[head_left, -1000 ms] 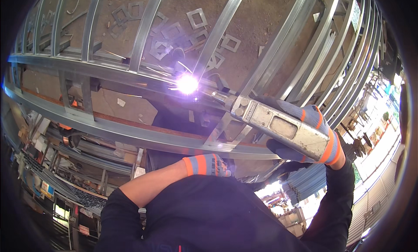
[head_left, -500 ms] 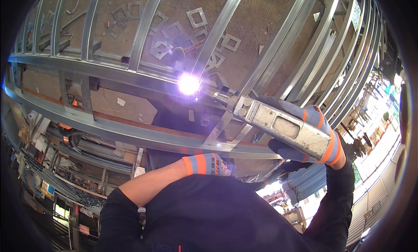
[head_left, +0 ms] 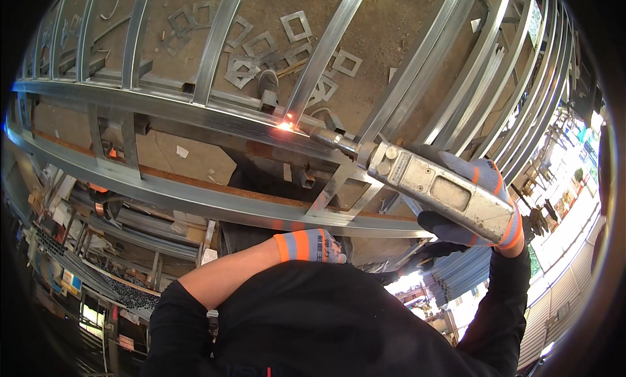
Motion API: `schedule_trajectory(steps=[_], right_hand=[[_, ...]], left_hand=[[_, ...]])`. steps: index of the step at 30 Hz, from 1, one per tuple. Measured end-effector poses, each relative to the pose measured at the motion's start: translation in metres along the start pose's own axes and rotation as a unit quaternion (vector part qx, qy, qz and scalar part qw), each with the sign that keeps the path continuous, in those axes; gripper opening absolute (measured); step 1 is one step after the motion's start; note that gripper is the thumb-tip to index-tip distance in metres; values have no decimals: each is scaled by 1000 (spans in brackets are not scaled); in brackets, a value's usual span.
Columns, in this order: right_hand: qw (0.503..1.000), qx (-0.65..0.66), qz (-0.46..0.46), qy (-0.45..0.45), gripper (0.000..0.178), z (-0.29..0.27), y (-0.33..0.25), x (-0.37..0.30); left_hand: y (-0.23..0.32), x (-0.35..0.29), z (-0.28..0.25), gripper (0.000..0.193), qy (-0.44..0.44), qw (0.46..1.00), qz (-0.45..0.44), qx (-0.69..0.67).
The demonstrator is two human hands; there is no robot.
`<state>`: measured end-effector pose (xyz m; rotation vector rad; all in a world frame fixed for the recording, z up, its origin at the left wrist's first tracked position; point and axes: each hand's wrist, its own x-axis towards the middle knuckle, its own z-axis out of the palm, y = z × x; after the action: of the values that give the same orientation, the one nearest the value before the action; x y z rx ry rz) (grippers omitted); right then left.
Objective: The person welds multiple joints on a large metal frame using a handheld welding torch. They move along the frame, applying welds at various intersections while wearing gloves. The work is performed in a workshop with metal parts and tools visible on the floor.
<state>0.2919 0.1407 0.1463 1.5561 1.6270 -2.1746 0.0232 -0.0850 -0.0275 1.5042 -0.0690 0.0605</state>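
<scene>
Steel frame [head_left: 166,110], handheld tool [head_left: 417,175] and glowing spot [head_left: 285,125], seen from above

Gripped in the gloved right hand [head_left: 490,180], the tool extends toward ten o'clock, its long axis running from ten to four, and its nozzle [head_left: 324,136] ends near the glowing spot on the frame; the left hand [head_left: 318,246] lies nearer that spot in this view, with the spot at about twelve o'clock from it; the frame's ends run out of view, the tool's underside and part of the right hand are hidden, and the left fingers are hard to make out, so whether they are open or closed cannot be told
</scene>
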Motion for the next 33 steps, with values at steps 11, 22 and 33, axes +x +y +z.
schedule_trajectory(steps=[11,22,33], right_hand=[[997,65,37,-36,70,1,-6,15],[998,-14,-59,11,79,13,19,8],[996,-53,-75,16,73,14,14,11]], left_hand=[[2,2,-6,10,-43,999,-12,6],[-3,1,1,8,0,1000,18,7],[6,2,-7,12,-32,999,-23,36]])
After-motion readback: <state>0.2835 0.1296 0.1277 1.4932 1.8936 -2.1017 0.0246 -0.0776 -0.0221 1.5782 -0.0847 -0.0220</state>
